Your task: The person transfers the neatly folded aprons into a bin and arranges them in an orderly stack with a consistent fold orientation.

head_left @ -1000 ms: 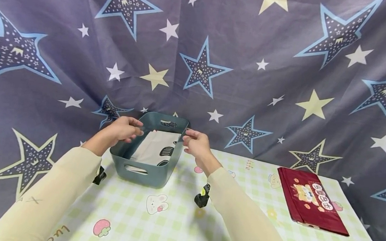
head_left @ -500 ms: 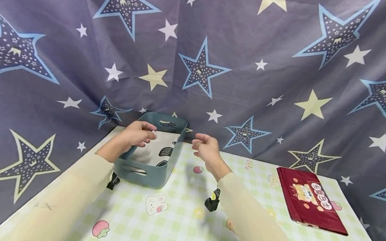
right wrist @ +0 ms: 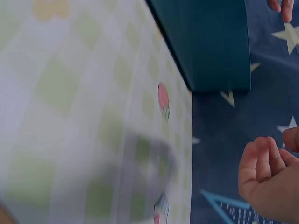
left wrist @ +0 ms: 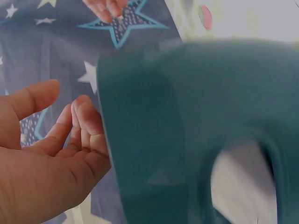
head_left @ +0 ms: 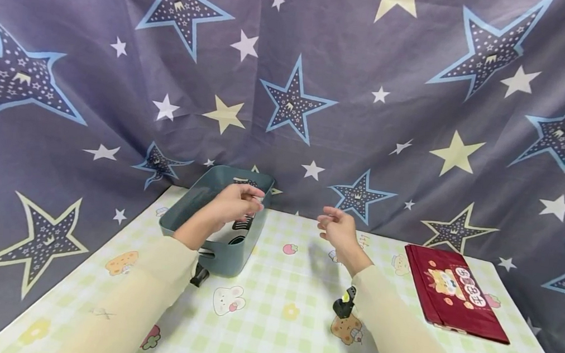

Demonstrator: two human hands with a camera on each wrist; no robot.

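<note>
A teal plastic basket [head_left: 227, 258] with slotted handles stands at the back left of the table. Inside it lies a folded whitish cloth [head_left: 226, 234] with black prints, partly hidden by my arm. My left hand [head_left: 235, 203] hovers over the basket's right side, fingers loosely bent and holding nothing; in the left wrist view, the basket wall [left wrist: 145, 130] fills the right side beside the fingers. To the right of the basket, my right hand [head_left: 340, 232] hangs above the table, relaxed, with nothing in it. The right wrist view shows its bent fingers [right wrist: 261, 161] apart from the basket.
A folded dark red packet [head_left: 456, 292] with a cartoon bear print lies at the table's right. The table wears a green-checked cloth [head_left: 271, 310]. A purple star-patterned curtain [head_left: 357, 132] hangs right behind the table and the basket.
Both hands have moved rightward. The left has passed from the basket's left rim across its opening; the right has drawn away from the right rim. The basket and red packet stay put.
</note>
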